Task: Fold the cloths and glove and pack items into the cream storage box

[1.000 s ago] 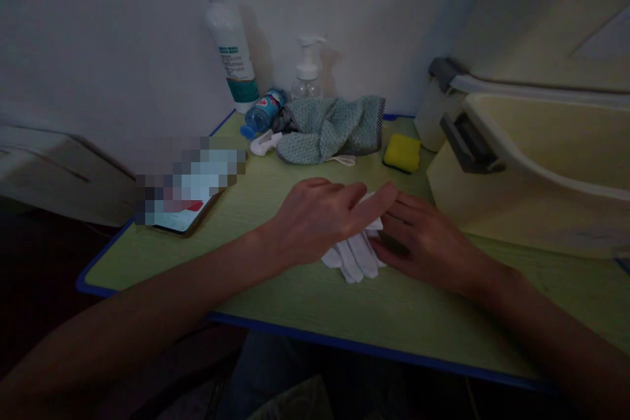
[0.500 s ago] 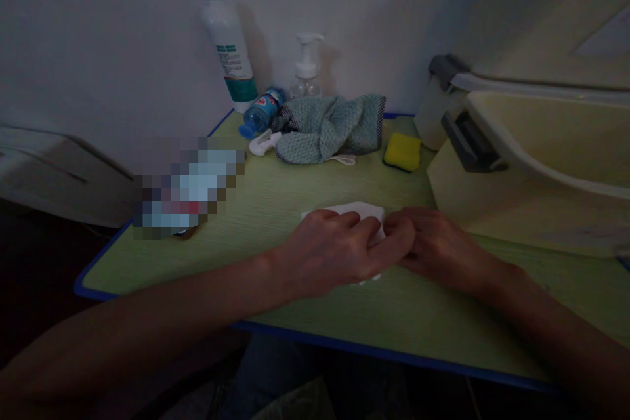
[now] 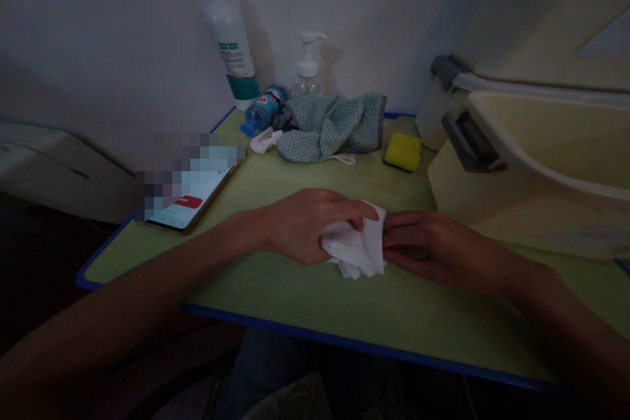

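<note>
A crumpled white tissue [image 3: 355, 248], partly folded, is between my two hands above the middle of the table. My left hand [image 3: 312, 223] grips it from the left, its index finger bent over the top and the thumb side hidden behind the paper. From the right, my right hand [image 3: 426, 243] pinches the tissue's edge with its fingertips, which are partly out of sight there. The tissue's loose, ruffled lower end hangs toward the table's front edge.
On the green table [image 3: 295, 302] lie a phone [image 3: 197, 193] at left, a grey-green cloth [image 3: 335, 128], a yellow sponge [image 3: 403, 152] and a small blue bottle [image 3: 264, 108]. A white bottle [image 3: 233, 52] and pump bottle [image 3: 308, 72] stand behind. A cream bin [image 3: 516, 203] occupies the right.
My left hand has shifted left and up from over the tissue, uncovering more of it. My right hand's fingers have straightened toward its edge. The phone shows more clearly.
</note>
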{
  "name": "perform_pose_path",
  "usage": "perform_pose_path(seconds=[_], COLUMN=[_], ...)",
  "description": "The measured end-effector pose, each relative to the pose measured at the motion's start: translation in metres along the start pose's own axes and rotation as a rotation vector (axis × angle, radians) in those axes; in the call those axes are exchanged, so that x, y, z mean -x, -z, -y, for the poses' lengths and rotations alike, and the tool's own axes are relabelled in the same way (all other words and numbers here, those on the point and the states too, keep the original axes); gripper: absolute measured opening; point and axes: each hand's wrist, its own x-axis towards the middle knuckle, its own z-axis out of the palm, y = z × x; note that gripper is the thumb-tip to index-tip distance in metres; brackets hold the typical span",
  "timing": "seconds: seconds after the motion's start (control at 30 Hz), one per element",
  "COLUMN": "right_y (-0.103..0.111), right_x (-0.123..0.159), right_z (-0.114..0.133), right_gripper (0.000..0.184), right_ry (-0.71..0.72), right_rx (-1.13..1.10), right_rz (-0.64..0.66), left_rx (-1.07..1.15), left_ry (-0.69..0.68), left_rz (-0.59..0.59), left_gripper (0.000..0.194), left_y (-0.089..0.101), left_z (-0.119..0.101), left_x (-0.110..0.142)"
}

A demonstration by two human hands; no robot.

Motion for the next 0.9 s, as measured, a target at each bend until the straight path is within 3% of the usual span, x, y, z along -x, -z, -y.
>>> perform_pose_path(seconds=[0.2,0.5,0.9], right_y=[0.000,0.001,0.000], right_x=[0.001,0.002,0.002], right_z=[0.000,0.002,0.002], right_gripper=[0.020,0.019,0.018], right_ry=[-0.016,-0.029,-0.059], right_rx=[0.024,0.052,0.044], right_rz=[0.010,0.027,0.017], left_rx=[0.139,-0.107,-0.087], left_ry=[-0.041,-0.176,-0.001], left_rz=[-0.070,-0.111,-0.044], left_gripper=[0.031,0.020,0.019], left_y=[-0.006,-0.008,-0.006], left_z=[0.015,0.028,0.030], left_x=[0.000,0.003,0.003])
